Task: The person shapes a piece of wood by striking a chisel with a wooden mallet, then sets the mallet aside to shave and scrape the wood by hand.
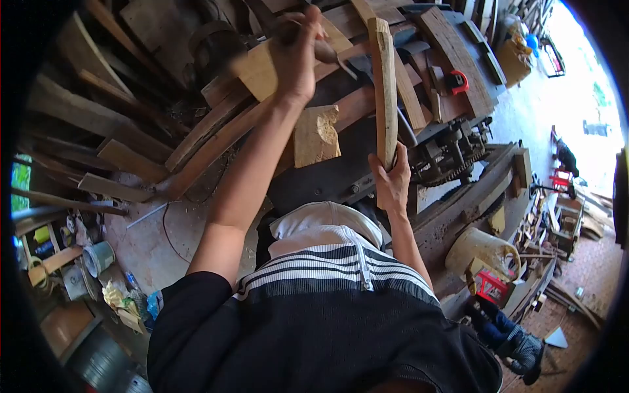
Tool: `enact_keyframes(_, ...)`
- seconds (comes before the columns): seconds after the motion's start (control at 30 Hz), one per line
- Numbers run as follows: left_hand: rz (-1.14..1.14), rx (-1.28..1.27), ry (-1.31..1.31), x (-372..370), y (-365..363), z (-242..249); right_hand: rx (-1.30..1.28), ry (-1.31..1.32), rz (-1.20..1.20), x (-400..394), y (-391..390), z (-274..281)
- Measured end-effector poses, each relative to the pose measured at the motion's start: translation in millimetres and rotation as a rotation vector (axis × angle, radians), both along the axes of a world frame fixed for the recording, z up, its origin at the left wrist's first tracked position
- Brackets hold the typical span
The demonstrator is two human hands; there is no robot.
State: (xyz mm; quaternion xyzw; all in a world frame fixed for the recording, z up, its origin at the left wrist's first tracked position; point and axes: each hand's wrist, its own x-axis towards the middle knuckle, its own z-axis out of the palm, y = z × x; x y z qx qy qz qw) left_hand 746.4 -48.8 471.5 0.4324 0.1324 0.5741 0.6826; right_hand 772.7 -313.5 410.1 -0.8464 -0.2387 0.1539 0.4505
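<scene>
Wooden slat point(384, 85): long, narrow, slightly curved, standing nearly upright over the dark machine bed point(341, 173). Its lower end is in the right hand point(392, 182) and its upper end rises among the stacked boards.

Right hand: fingers wrapped around the slat's lower end in a closed grip, arm stretched forward.

Left hand point(295, 59): raised high, fist closed around the handle of a dark tool point(331, 52). The tool is motion-blurred, so its kind cannot be told. Its dark end lies just left of the slat's upper part; contact with the slat cannot be told.

Between the two forearms: a pale, rough-cut wood block point(316, 134) on the machine bed, well apart from both hands.

Behind the hands: curved planks point(209, 141) leaning and piled across the bench. A small red object point(459, 82) lies on the boards to the right of the slat.

Right of the right hand: a chain and sprocket point(452, 160) on the machine's side.

Further out:
- a pale bucket point(481, 249) and a red crate point(491, 286) on the floor at lower right
- a grey tin point(98, 257) among clutter at far left
</scene>
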Motion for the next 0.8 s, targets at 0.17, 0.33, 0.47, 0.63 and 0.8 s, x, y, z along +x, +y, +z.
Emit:
enact_keyframes(0.17,-0.289,0.055,-0.147,-44,9,48,-0.092,-0.015,-0.008,-5,-23,-10)
enact_keyframes(0.33,-0.25,0.075,0.022,-58,-24,25,-0.105,0.13,0.065,-11,-36,-30)
enact_keyframes(0.47,-0.256,0.183,0.113,-61,-44,7,0.102,0.745,0.165,-4,-26,-41)
enact_keyframes(0.63,-0.277,0.201,0.115,-63,-53,3,0.225,1.028,0.244,-1,2,-42)
enact_keyframes(0.8,-0.146,0.143,0.188,-64,-57,4,0.319,1.023,0.281,-3,22,-50)
